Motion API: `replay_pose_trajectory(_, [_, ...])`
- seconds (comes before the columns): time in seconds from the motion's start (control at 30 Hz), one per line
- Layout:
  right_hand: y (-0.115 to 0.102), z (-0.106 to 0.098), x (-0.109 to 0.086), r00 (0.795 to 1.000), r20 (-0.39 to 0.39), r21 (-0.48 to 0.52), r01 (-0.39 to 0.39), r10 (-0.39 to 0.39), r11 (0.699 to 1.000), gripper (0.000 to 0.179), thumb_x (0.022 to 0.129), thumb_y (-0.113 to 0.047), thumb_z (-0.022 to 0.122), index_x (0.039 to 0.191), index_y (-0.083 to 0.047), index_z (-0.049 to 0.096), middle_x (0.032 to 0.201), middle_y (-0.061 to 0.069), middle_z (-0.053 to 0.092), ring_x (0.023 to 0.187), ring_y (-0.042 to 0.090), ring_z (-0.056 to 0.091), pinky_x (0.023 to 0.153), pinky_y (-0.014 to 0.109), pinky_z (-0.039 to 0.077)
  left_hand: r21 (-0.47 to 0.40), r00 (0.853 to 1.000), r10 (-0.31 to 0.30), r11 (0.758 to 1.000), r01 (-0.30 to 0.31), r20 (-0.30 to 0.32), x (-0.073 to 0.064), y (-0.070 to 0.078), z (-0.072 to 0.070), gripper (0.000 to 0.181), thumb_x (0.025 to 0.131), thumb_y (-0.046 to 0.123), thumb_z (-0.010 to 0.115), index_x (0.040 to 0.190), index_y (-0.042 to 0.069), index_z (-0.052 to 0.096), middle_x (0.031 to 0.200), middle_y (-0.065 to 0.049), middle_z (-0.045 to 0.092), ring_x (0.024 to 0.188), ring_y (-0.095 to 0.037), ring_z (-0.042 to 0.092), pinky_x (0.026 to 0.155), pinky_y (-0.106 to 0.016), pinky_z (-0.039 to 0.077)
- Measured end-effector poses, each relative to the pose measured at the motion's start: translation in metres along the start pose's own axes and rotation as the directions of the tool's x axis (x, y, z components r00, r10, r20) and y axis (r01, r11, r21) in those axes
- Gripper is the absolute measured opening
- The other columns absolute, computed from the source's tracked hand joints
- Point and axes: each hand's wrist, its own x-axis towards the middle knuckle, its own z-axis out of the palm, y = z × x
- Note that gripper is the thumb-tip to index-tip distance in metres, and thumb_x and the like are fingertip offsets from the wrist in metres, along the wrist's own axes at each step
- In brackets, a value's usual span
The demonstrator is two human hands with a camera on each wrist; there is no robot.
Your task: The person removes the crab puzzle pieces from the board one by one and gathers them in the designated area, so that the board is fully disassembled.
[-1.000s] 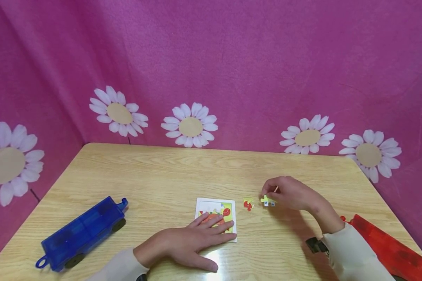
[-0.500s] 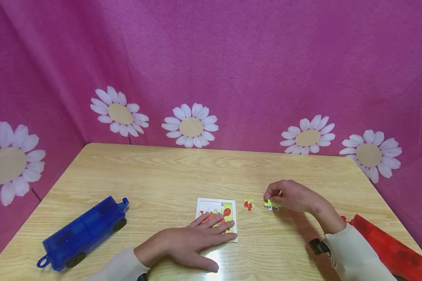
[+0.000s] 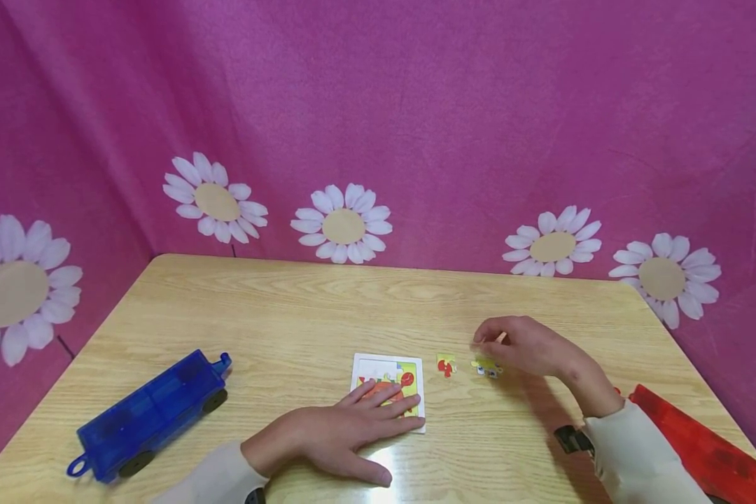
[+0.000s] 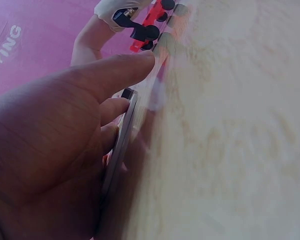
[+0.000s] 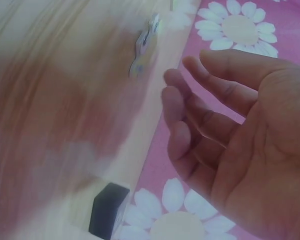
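Observation:
My left hand [image 3: 346, 437] lies with fingers spread across a small white-framed jigsaw puzzle [image 3: 378, 367], covering much of its red and yellow picture. The left wrist view shows the puzzle's thin edge [image 4: 121, 150] under the fingers. To the right of the frame, a loose red-and-yellow puzzle piece [image 3: 445, 365] lies on the table. Beside it is a yellow piece with eyes [image 3: 486, 368], partly overlapped by my right hand [image 3: 526, 344]. In the right wrist view this piece [image 5: 144, 47] lies apart from the fingertips, and the loosely bent fingers hold nothing.
A blue toy wagon [image 3: 151, 420] stands at the left of the wooden table [image 3: 277, 308]. On the right, a red toy wagon [image 3: 699, 441] is partly behind the right sleeve [image 3: 636, 448]. A pink curtain with daisies [image 3: 416, 140] hangs behind the table.
The yellow piece with eyes has shifted slightly right and turned, and the right hand's fingers have come away from it. My left hand has stayed on the puzzle.

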Motion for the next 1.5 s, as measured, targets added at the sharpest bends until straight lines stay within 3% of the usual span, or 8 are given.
replay_pose_trajectory(0.4, [-0.024, 0.022, 0.014, 0.99, 0.005, 0.023, 0.138, -0.138, 0.99, 0.017, 0.101, -0.006, 0.064, 0.114, -0.01, 0.074, 0.097, -0.002, 0.068, 0.076, 0.012, 0.059, 0.067, 0.029, 0.052, -0.009, 1.0, -0.007, 1.0, 0.007, 0.009, 0.0, -0.001, 0.0, 0.072, 0.104, 0.055, 0.052, 0.165, 0.027, 0.027, 0.172, 0.001, 0.013, 0.157, -0.024, 0.001, 0.122, -0.055, 0.003])
replay_pose_trajectory(0.7, [-0.044, 0.045, 0.032, 0.945, 0.056, -0.029, 0.323, -0.321, 0.946, 0.032, 0.097, 0.004, 0.063, 0.12, -0.014, 0.077, 0.092, -0.007, 0.058, 0.078, 0.008, 0.051, 0.07, 0.028, 0.048, -0.021, 1.0, -0.006, 1.0, 0.006, 0.007, -0.001, -0.001, 0.0, 0.072, 0.104, 0.055, 0.051, 0.165, 0.028, 0.026, 0.172, 0.001, 0.012, 0.157, -0.025, 0.001, 0.122, -0.055, 0.002])
replay_pose_trajectory(0.97, [-0.053, 0.057, 0.041, 0.934, 0.109, -0.021, 0.345, -0.341, 0.939, 0.032, 0.098, 0.002, 0.064, 0.119, -0.017, 0.078, 0.096, -0.005, 0.06, 0.081, 0.008, 0.051, 0.073, 0.027, 0.049, -0.002, 1.0, 0.004, 1.0, -0.004, 0.001, -0.001, -0.001, 0.0, 0.071, 0.104, 0.055, 0.051, 0.165, 0.026, 0.027, 0.172, 0.001, 0.012, 0.157, -0.025, 0.001, 0.122, -0.057, 0.003])
replay_pose_trajectory(1.3, [-0.057, 0.063, 0.04, 0.915, 0.127, -0.018, 0.388, -0.383, 0.921, 0.032, 0.097, 0.005, 0.063, 0.117, -0.014, 0.08, 0.09, -0.007, 0.059, 0.078, 0.005, 0.05, 0.073, 0.025, 0.049, -0.012, 1.0, 0.0, 1.0, 0.0, 0.0, -0.002, 0.0, 0.0, 0.071, 0.104, 0.055, 0.05, 0.165, 0.026, 0.027, 0.172, 0.0, 0.012, 0.157, -0.025, 0.001, 0.122, -0.057, 0.002])
replay_pose_trajectory(1.5, [-0.06, 0.064, 0.039, 0.913, 0.124, -0.03, 0.395, -0.389, 0.918, 0.028, 0.097, 0.003, 0.065, 0.113, -0.015, 0.079, 0.095, -0.005, 0.059, 0.081, 0.006, 0.052, 0.074, 0.026, 0.05, -0.01, 1.0, 0.001, 1.0, -0.001, 0.002, -0.001, 0.0, 0.001, 0.071, 0.105, 0.056, 0.05, 0.165, 0.027, 0.027, 0.172, 0.001, 0.012, 0.157, -0.025, 0.001, 0.122, -0.056, 0.002])
